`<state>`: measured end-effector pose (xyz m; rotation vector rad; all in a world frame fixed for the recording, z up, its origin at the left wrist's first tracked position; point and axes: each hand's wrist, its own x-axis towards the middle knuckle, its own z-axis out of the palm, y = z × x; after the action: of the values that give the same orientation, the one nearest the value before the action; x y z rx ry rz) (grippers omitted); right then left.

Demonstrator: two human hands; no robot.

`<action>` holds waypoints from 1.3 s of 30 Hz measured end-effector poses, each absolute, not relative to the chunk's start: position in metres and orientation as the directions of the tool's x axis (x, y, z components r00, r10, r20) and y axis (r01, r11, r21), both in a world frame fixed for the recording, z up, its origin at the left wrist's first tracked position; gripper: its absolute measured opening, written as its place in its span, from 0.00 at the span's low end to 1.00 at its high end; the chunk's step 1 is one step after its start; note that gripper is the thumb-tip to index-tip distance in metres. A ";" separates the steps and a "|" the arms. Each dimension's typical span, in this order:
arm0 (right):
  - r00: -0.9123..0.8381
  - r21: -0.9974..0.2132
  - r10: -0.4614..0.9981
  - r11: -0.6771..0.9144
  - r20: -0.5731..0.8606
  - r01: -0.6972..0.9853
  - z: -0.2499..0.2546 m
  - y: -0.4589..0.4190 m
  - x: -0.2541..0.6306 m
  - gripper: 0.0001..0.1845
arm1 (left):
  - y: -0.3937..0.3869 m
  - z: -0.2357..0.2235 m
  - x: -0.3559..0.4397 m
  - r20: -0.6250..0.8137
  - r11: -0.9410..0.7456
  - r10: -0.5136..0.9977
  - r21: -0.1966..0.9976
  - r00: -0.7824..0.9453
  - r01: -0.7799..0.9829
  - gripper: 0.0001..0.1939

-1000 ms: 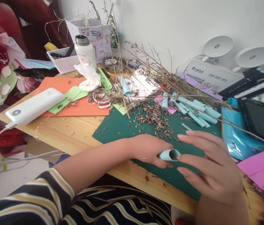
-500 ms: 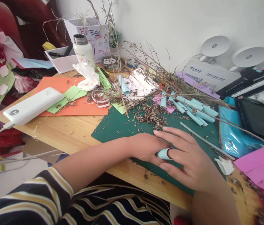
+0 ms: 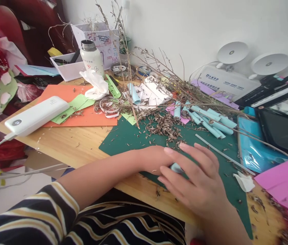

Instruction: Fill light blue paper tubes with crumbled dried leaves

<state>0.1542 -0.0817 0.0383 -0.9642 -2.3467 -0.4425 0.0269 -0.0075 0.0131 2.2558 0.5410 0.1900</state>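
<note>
My left hand (image 3: 153, 159) rests on the green cutting mat (image 3: 131, 137), closed round a small light-blue paper roll (image 3: 176, 167) of which only a sliver shows. My right hand (image 3: 196, 178) lies over the roll and over the left hand's fingers, its own fingers stretched out flat and pressing down. Most of the roll is hidden under both hands. Several finished blue paper rolls (image 3: 210, 120) lie at the mat's far side among dry twigs (image 3: 169, 92).
Dry leaf crumbs (image 3: 165, 126) litter the mat. An orange sheet (image 3: 85, 117), green paper scraps, a white power bank (image 3: 36, 115) with cable and a white flask (image 3: 91, 58) sit left. A thin white stick (image 3: 223, 154), crumpled scrap (image 3: 244, 182), blue pouch (image 3: 257, 149) and pink paper (image 3: 287, 183) lie right.
My right hand has slid left over the roll, covering its open end and the left hand's fingers. The left hand has stayed in place.
</note>
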 end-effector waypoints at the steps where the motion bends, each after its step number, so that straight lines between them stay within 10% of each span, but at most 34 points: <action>1: -0.601 0.129 0.552 0.665 0.578 0.735 0.037 -0.084 0.149 0.04 | -0.006 0.014 0.026 -0.021 -0.593 0.423 0.749 0.906 0.294 0.08; 21: -0.343 -0.068 0.617 0.543 0.709 0.837 0.041 -0.061 0.207 0.11 | -0.011 0.000 0.031 0.017 -0.696 0.366 0.669 0.931 0.261 0.13; 25: -0.428 -0.249 0.666 0.675 0.611 0.694 0.039 -0.063 0.200 0.02 | -0.011 0.002 0.030 0.013 -0.697 0.365 0.667 0.931 0.264 0.12; 29: -0.524 -0.336 0.760 0.644 0.384 0.687 0.032 -0.063 0.191 0.21 | -0.010 0.003 0.032 -0.029 -0.708 0.355 0.644 0.935 0.289 0.12; 35: -0.577 -0.477 0.731 0.679 0.364 0.558 0.026 -0.057 0.195 0.10 | -0.001 0.019 0.013 0.019 -0.651 0.295 0.736 0.955 0.186 0.23; 39: -0.601 -0.598 0.740 0.638 0.302 0.484 0.023 -0.058 0.194 0.09 | 0.021 0.040 -0.007 -0.096 -0.640 0.505 0.624 0.858 0.447 0.29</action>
<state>0.1939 -0.0577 0.0227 -0.9543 -2.3248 0.6332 -0.0068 0.0214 0.0399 2.3632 0.6877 0.1134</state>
